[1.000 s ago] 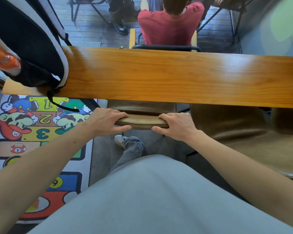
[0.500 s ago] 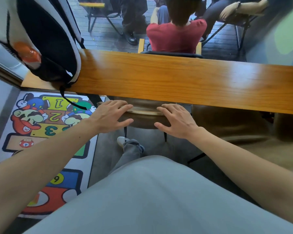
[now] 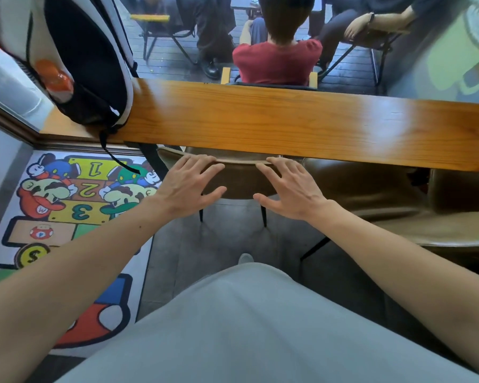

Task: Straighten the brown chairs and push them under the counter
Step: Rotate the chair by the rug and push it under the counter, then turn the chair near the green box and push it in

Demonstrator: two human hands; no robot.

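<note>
Hovering flat over the backrest of the brown chair [image 3: 239, 179] at frame centre: left hand [image 3: 188, 189] and right hand [image 3: 289, 193], fingers splayed, gripping nothing. Sitting tucked under the counter [image 3: 302, 125] (likely finished). Waiting lower right, another brown chair [image 3: 398, 205].

A café or casual eatery: a long wooden counter [image 3: 288, 125] runs along a window, brown chairs [image 3: 238, 181] sit beneath it, and people [image 3: 277, 59] sit at tables outside.

Glossy varnished wood counter [image 3: 288, 120]; smooth, leather-like brown chair [image 3: 238, 181] on thin dark metal legs; printed cloth rug [image 3: 67, 205].
</note>
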